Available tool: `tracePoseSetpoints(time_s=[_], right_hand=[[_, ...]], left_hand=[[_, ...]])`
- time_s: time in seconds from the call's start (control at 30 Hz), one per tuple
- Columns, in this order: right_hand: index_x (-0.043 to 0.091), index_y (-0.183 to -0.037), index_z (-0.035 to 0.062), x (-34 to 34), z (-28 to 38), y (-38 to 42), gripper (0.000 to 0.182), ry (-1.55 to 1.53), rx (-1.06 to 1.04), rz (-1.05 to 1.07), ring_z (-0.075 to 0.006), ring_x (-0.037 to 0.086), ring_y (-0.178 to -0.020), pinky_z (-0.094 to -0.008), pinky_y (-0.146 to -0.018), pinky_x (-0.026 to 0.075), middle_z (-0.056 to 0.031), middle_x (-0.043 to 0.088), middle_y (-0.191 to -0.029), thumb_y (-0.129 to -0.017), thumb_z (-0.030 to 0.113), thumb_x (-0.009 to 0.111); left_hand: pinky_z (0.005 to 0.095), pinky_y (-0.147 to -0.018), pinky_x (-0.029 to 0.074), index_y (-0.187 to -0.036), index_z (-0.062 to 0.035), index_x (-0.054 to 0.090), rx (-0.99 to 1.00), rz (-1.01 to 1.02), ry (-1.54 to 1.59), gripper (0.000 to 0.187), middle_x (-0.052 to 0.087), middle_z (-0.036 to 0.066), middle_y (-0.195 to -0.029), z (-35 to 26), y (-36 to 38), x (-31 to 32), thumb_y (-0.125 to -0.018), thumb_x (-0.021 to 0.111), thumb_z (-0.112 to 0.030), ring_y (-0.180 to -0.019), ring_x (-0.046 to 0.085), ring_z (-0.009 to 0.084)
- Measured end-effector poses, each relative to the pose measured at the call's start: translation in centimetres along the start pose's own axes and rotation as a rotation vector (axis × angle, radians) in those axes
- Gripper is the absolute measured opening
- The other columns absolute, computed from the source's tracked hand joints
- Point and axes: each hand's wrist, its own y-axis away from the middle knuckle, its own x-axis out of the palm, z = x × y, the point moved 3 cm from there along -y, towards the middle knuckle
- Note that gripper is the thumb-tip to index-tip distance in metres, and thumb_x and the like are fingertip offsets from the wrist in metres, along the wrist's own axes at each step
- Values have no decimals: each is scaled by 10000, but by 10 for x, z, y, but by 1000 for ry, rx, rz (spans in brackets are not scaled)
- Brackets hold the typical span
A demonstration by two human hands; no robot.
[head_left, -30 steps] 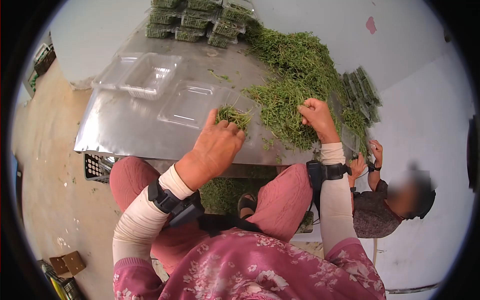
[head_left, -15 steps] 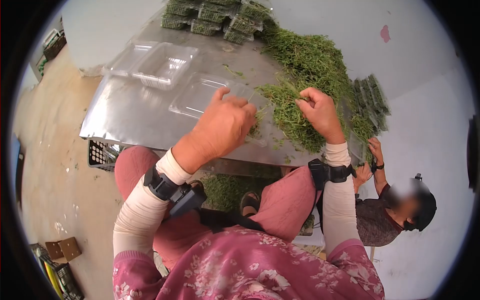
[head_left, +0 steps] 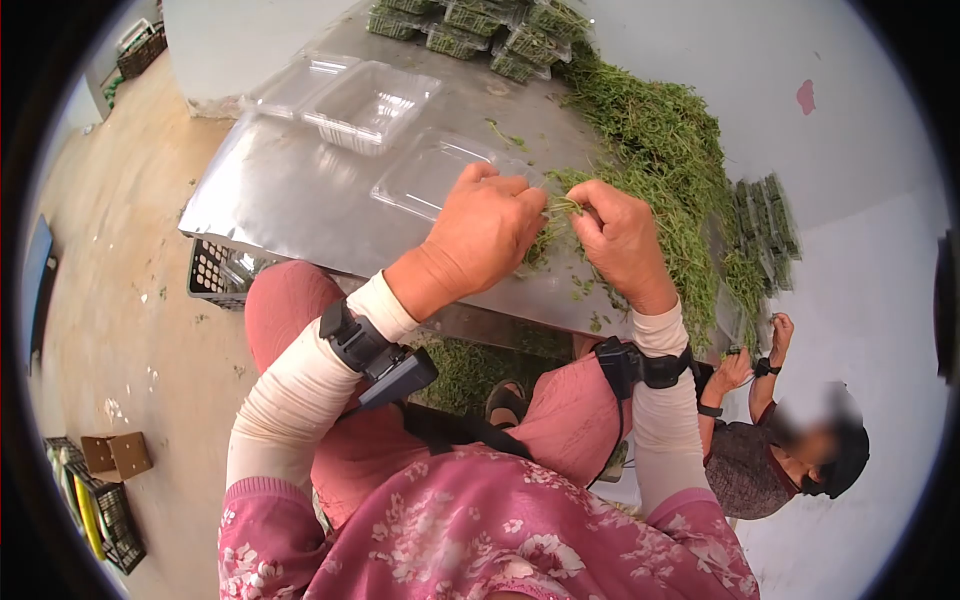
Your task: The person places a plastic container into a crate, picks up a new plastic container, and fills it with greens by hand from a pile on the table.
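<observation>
My left hand (head_left: 487, 228) is closed over the near part of an opened clear plastic clamshell box (head_left: 425, 178). Green sprigs (head_left: 541, 250) show at its fingertips, though the palm side is hidden. Close by on the right, my right hand (head_left: 622, 243) pinches a few thin green stems (head_left: 562, 204) between thumb and forefinger. These stems bridge the small gap between both hands. Behind and beside the right hand lies a large heap of leafy greens (head_left: 660, 140).
Clear empty boxes (head_left: 370, 105) stand on the metal table (head_left: 265, 190), with filled boxes (head_left: 455, 40) stacked at the back. More filled boxes (head_left: 768, 225) lie at the right. A co-worker (head_left: 760, 465) works at the right edge. A black crate (head_left: 215, 272) sits below the table's left corner.
My right hand has moved left from the heap toward my left hand, carrying stems. The whole view has shifted slightly, with the table appearing further right and up.
</observation>
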Motion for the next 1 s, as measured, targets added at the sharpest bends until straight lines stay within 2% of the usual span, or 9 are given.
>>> tracePoseSetpoints(time_s=[0.1, 0.2, 0.3, 0.4, 0.5, 0.6, 0.9, 1.0], right_hand=[[601, -982, -12, 1, 1, -1, 160, -20, -29, -49, -378, 621, -735, -422, -683, 502, -203, 631, -840, -824, -26, 588], [624, -1030, -15, 4, -17, 1, 190, -52, 12, -191, -329, 638, -714, -386, -666, 513, -186, 646, -852, -841, -20, 600], [647, -1084, -9, -1, -30, 4, 218, -69, 160, -246, -197, 643, -659, -317, -626, 506, -132, 659, -810, -868, 6, 620], [663, -1100, -14, -7, -32, 3, 219, -281, 316, -207, -79, 598, -624, -247, -593, 474, -52, 645, -734, -890, 40, 641], [668, -1085, -24, -6, -27, -1, 194, -530, 356, -177, -45, 568, -610, -218, -592, 463, -1, 629, -690, -913, 61, 637], [669, -1087, -28, -2, -22, -6, 195, -674, 361, -142, -49, 562, -615, -214, -596, 463, 5, 624, -691, -924, 74, 637], [661, -1134, -29, 20, 3, -16, 231, -835, 300, -25, -42, 564, -650, -199, -594, 454, 17, 622, -739, -931, 78, 643], [668, -1095, -28, 21, 2, -17, 200, -820, 315, 14, -41, 560, -649, -194, -592, 450, 23, 615, -747, -926, 78, 653]], left_hand=[[430, -833, 471, -955, -30, 670, -70, -46, 108, 122, 633, 135, -797, 6, -1, 1, -857, 672, -102, -804, 623, 345], [411, -704, 495, -900, 1, 663, -159, -72, 282, 111, 638, 165, -758, 12, -4, 0, -868, 666, -104, -738, 629, 358], [388, -607, 488, -882, 23, 652, -323, -42, 395, 154, 644, 175, -749, 12, -4, -2, -891, 663, -130, -662, 628, 323], [334, -601, 478, -890, 23, 656, -379, -60, 489, 188, 652, 126, -721, 16, -4, -1, -926, 657, -161, -622, 607, 202], [290, -584, 468, -875, 22, 663, -488, 11, 619, 209, 639, 50, -696, 20, -6, -1, -946, 651, -174, -629, 573, 103], [262, -565, 449, -856, 20, 664, -513, 17, 693, 230, 608, -1, -685, 23, -5, 5, -960, 641, -184, -635, 544, 62], [275, -554, 425, -811, 21, 644, -496, 90, 660, 236, 572, 0, -649, 24, -4, 5, -959, 628, -162, -616, 501, 69], [282, -553, 415, -794, 31, 623, -424, 91, 634, 240, 559, 0, -635, 18, -5, -4, -953, 623, -149, -611, 488, 73]])
